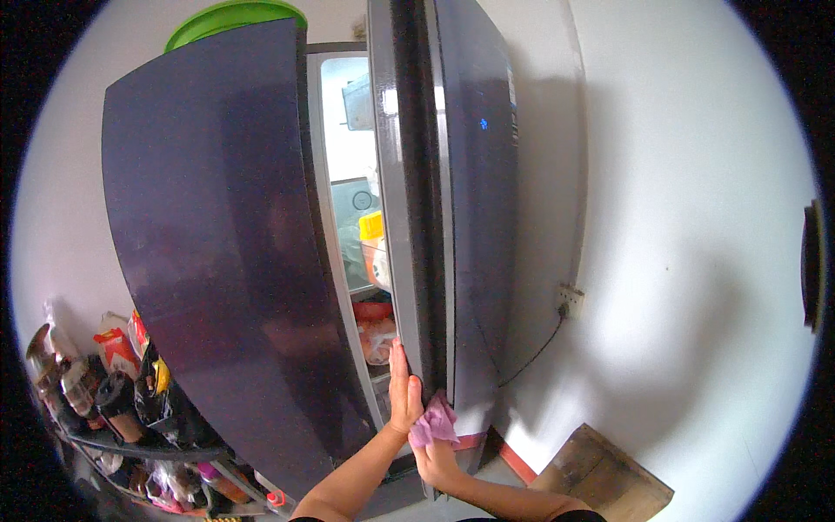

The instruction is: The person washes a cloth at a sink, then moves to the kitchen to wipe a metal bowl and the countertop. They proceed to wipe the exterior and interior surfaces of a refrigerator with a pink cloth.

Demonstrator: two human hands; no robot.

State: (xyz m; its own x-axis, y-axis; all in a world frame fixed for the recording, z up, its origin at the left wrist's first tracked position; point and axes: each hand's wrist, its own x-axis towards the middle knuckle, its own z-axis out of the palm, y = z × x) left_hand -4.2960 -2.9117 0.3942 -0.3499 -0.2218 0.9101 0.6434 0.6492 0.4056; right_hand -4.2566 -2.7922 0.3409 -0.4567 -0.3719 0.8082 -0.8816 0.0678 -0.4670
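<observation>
A dark refrigerator stands before me, its left door [222, 215] in place and its right door [424, 215] swung partly open, edge towards me. My left hand [404, 395] rests with straight fingers along the inner side of the right door's edge, low down. Just right of it, my right hand [436, 457] holds a crumpled pink cloth [436, 423] against the lower part of the same door edge; its fingers are largely hidden by the cloth. Through the gap show a yellow-topped item [370, 226], a pale bin [359, 103] and bagged food [377, 339].
A shelf rack [150, 450] with jars and packets stands at lower left. A green basin [235, 23] sits on the refrigerator. At right are a wall socket [570, 302] with a plugged-in cord and a brown board or box [600, 476] by the wall.
</observation>
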